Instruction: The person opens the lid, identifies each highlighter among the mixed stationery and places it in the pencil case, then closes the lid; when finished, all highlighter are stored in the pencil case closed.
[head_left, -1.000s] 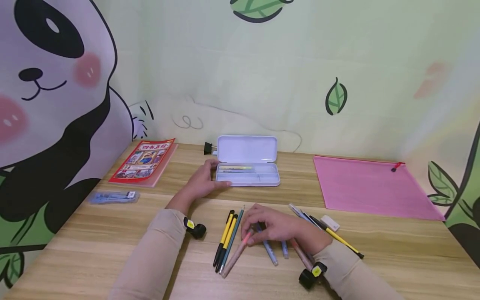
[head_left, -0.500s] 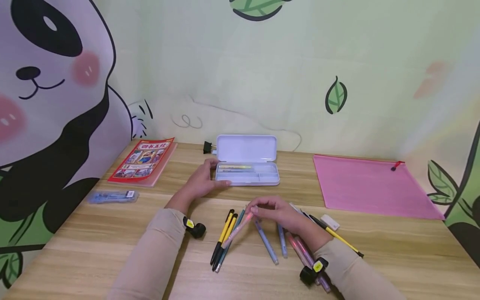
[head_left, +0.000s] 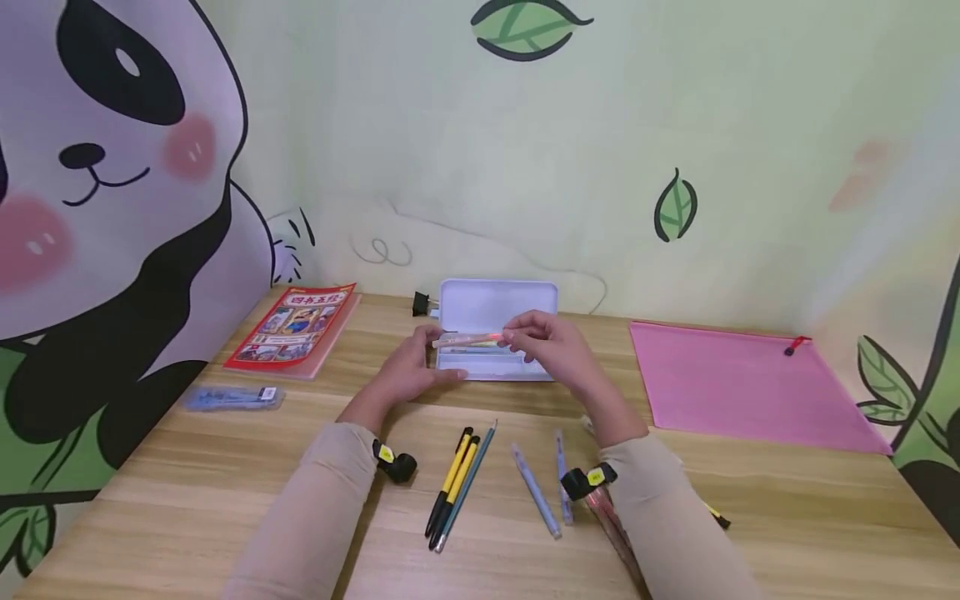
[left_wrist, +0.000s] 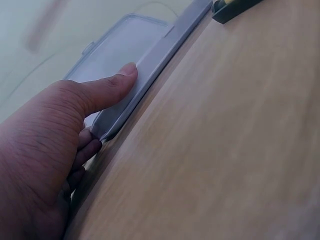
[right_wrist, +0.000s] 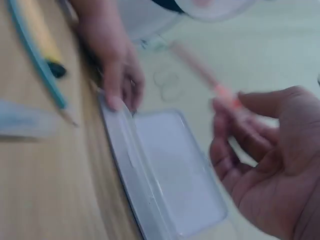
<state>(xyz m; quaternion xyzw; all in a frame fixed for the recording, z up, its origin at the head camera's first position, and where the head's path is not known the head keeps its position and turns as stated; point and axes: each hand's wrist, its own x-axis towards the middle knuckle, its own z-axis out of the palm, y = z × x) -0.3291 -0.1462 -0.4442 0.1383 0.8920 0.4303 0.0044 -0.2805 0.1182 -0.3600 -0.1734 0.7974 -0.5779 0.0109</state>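
Note:
A white pencil case (head_left: 498, 304) stands with its lid up at the back of the table, several compartments in its base. My left hand (head_left: 408, 367) grips its left end, thumb along the front edge and fingers round the corner, as the left wrist view also shows. Above the base, my right hand (head_left: 551, 350) pinches a pink-and-clear pen (head_left: 467, 341) near its orange-pink end. The pen lies roughly level, pointing left, and covers part of the pens inside the case. In the right wrist view the pen (right_wrist: 195, 65) is blurred.
Two yellow-black pens (head_left: 452, 492) and a teal pencil (head_left: 468, 483) lie in front. Blue pens (head_left: 536, 492) and pinkish pens (head_left: 611, 521) are near my right forearm. Also around are a red book (head_left: 292, 329), a clear blue packet (head_left: 234, 398) and a pink zip pouch (head_left: 750, 383).
My right hand has picked the pink pen up from the table and carried it forward to over the pencil case. The left hand keeps its grip on the case. The view has shifted slightly.

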